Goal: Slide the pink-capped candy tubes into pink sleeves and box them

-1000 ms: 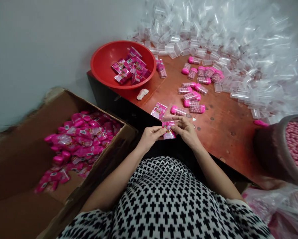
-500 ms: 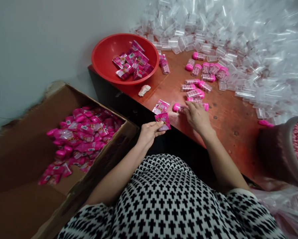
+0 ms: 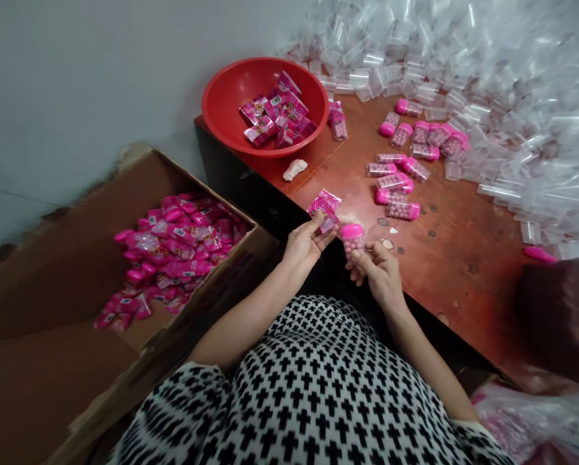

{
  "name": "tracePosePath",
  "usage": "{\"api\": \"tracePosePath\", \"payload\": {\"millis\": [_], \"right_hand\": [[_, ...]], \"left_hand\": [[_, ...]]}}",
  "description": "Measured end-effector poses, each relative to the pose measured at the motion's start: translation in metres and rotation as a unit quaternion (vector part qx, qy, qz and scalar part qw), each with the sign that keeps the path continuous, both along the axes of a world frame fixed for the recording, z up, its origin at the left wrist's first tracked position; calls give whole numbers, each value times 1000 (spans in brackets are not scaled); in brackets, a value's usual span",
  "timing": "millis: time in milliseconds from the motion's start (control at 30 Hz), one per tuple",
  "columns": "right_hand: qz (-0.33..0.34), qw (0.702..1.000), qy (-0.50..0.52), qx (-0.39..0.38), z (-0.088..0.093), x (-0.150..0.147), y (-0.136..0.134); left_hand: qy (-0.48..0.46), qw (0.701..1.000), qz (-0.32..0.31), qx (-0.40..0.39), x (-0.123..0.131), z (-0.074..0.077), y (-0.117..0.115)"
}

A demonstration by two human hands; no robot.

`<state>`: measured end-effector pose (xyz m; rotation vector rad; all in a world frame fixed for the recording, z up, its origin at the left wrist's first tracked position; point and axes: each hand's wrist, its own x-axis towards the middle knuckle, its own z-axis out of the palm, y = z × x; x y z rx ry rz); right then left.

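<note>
Between thumb and fingers, my left hand grips a small pink printed packet at the table's front edge. Just behind it lies another pink packet, flat on the wood and partly overlapped. My right hand pinches a clear candy bottle by its lower end, pink cap upward, with small pink balls inside. The bottle is close to the left hand's packet; whether they touch, I cannot tell. More capped bottles lie on the table beyond my right hand.
A red bowl of pink packets stands at the back left. A carton at left holds pink wrapped bottles. Clear empty containers heap the back right. A dark bucket stands right; a whitish lump lies near the table edge.
My right hand has picked up a bottle from the table and brought it upright toward my left hand. My left hand has turned its packet over. The view has shifted slightly left.
</note>
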<state>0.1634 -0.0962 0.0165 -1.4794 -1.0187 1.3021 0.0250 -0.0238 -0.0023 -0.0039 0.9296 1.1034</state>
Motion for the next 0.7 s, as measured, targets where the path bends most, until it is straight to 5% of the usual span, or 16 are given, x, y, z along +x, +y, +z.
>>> {"api": "tracePosePath", "payload": {"millis": [400, 700], "right_hand": [[-50, 998, 21, 10, -12, -11, -1], [-56, 996, 56, 31, -18, -10, 2]], "left_hand": [[-14, 999, -15, 39, 24, 6, -6], [57, 976, -115, 176, 19, 10, -5]]}}
